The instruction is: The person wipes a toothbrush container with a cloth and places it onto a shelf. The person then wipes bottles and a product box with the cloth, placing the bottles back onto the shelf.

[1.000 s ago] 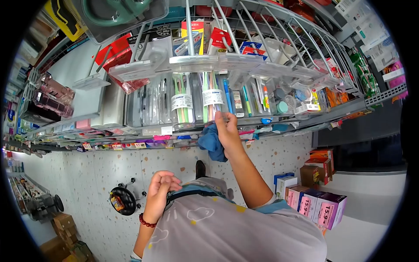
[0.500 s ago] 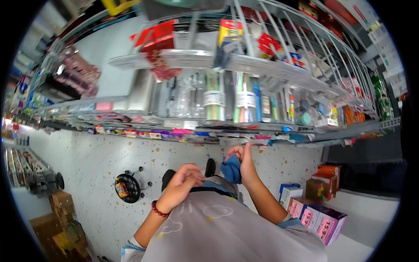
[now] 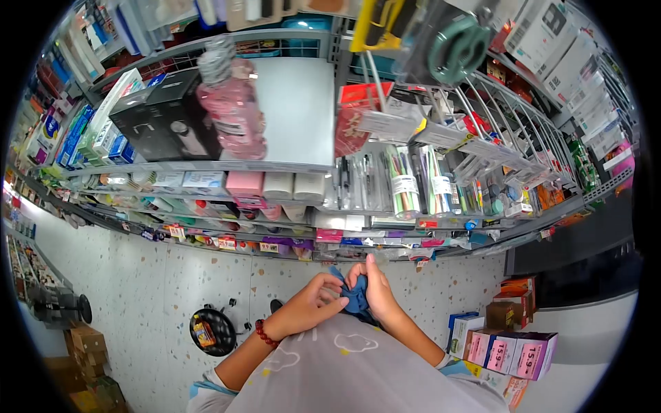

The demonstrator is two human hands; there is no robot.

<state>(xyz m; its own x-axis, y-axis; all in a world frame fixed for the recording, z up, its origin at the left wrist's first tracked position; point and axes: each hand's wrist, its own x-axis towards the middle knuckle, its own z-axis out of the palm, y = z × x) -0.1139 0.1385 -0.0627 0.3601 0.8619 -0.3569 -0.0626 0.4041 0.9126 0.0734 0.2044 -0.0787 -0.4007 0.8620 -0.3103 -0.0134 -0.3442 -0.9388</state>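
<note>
Drawn back from the clear plastic, white-labelled packs [image 3: 405, 184], the right hand [image 3: 379, 292] grips the crumpled blue cloth [image 3: 354, 300], while the loosely uncurled left hand [image 3: 310, 304] moves in beside it

Left grip [image 3: 313, 303]: fingers bent, thumb apart | Right grip [image 3: 378, 292]: fingers curled | Forearms [image 3: 418, 339]: angled inward
</note>
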